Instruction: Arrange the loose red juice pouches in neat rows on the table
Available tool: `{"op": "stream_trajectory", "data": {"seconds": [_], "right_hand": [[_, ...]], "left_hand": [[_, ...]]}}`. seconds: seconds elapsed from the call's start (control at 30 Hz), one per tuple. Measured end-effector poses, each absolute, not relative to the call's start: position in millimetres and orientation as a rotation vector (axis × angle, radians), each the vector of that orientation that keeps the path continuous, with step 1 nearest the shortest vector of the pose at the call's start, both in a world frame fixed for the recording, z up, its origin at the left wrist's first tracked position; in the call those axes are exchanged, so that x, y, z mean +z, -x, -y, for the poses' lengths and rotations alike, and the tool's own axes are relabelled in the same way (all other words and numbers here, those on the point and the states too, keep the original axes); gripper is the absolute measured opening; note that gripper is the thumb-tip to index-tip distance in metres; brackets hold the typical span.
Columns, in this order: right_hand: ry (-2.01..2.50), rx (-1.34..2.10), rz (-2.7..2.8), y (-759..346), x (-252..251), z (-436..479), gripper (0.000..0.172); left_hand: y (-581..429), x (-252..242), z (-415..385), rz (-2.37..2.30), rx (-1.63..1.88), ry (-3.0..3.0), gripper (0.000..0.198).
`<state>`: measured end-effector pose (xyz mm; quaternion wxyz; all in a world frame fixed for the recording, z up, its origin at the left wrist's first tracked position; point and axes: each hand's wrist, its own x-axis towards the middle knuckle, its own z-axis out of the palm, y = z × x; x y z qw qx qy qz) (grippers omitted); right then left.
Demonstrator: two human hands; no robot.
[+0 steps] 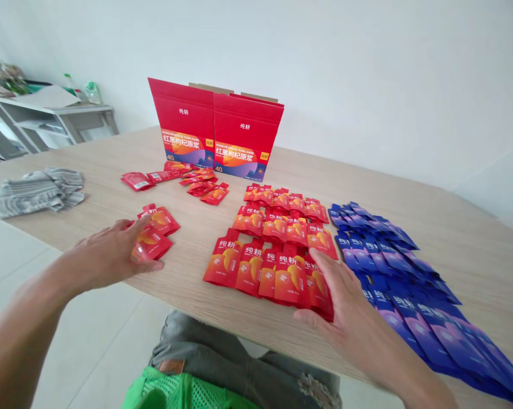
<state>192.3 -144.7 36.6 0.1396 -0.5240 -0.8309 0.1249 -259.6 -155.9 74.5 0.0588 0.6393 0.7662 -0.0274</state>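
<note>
My left hand (pixel 111 253) is open, thumb and forefinger apart, at the left side of a small group of red pouches (pixel 165 220) near the table's front edge. It partly covers them. My right hand (pixel 345 301) rests open at the right end of the front row of red pouches (pixel 251 268), fingers stretched along the last pouch and thumb below its bottom edge. These pouches overlap face up in several rows. To the right of that hand lie rows of blue pouches (pixel 392 253), partly hidden by my arm.
Two red boxes (pixel 234 130) stand side by side at the back, against the wall. More red pouches (pixel 199 180) lie loosely before them. A grey striped cloth (pixel 43 190) sits at the table's left. Farther back is a grey shelf desk (pixel 64 111) with papers and bottles.
</note>
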Motion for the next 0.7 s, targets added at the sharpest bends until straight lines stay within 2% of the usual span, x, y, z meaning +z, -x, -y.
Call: {"op": "stream_trajectory", "data": {"seconds": [0.1, 0.2, 0.33, 0.53, 0.7], "right_hand": [[1.519, 0.383, 2.406, -185.6, 40.2, 145.2, 0.097], [1.501, 0.385, 2.417, -180.5, 43.4, 146.5, 0.097], [1.515, 0.419, 2.422, -177.3, 44.8, 148.7, 0.096], [1.532, 0.459, 2.427, -172.8, 45.1, 152.8, 0.091], [1.519, 0.424, 2.450, -166.0, 45.0, 155.6, 0.092]], "left_hand": [[262.4, 70.4, 154.8, -2.295, 0.025, -2.023, 0.080], [266.7, 66.4, 152.0, -2.285, 0.023, -2.053, 0.078], [264.4, 64.4, 150.4, -2.355, 0.041, -1.981, 0.084], [250.8, 66.3, 145.7, -2.489, 0.138, -1.772, 0.105], [258.4, 60.4, 140.8, -2.524, 0.263, -1.718, 0.104]]}}
